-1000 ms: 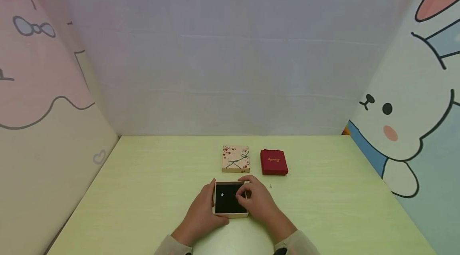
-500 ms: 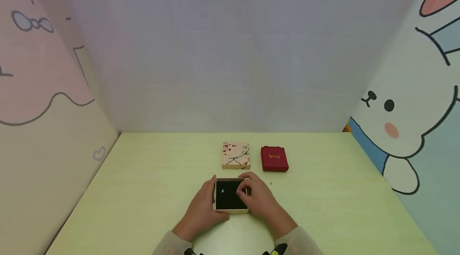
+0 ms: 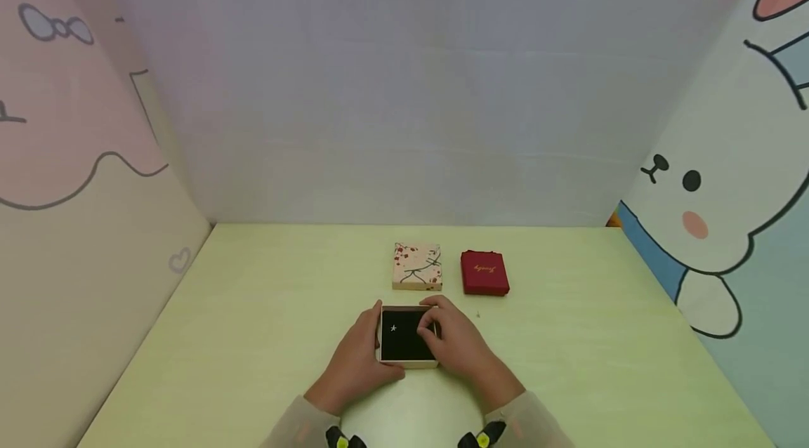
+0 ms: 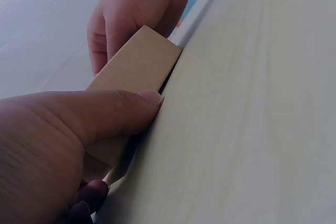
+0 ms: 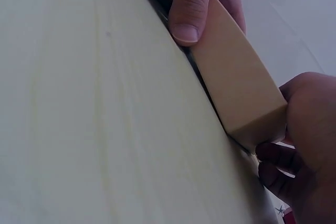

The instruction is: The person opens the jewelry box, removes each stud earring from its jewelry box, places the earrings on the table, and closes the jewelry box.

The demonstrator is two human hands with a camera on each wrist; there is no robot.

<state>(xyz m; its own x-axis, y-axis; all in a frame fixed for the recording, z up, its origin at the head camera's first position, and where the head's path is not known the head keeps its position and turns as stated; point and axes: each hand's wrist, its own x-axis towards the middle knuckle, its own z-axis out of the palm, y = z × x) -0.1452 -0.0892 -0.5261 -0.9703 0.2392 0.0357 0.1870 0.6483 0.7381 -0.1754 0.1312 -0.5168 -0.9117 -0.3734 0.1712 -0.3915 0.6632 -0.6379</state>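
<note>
A shallow open box (image 3: 413,364) with pale card sides and a black insert (image 3: 398,346) lies on the table between both hands. On the insert's left half sits a small silvery star-shaped piece (image 3: 393,328). My left hand (image 3: 357,357) grips the box's left end, its thumb along the near side (image 4: 131,108). Over the insert's right half, my right hand (image 3: 464,339) brings thumb and index fingertips together; I cannot tell what is between them. Its other fingers (image 5: 275,174) curl near the box's right end.
Behind the open box lie a cream lid (image 3: 417,267) with red blossoms and dark branches, and a dark red box (image 3: 484,272) with gold lettering. A tiny star-like piece (image 3: 478,314) rests on the pale table (image 3: 600,336) right of the hands. Cartoon-printed panels (image 3: 701,223) flank the table.
The head view has tilted slightly, so everything sits a little higher in it. Both hands keep nearly the same pose on the box, and the star-shaped piece stays in place.
</note>
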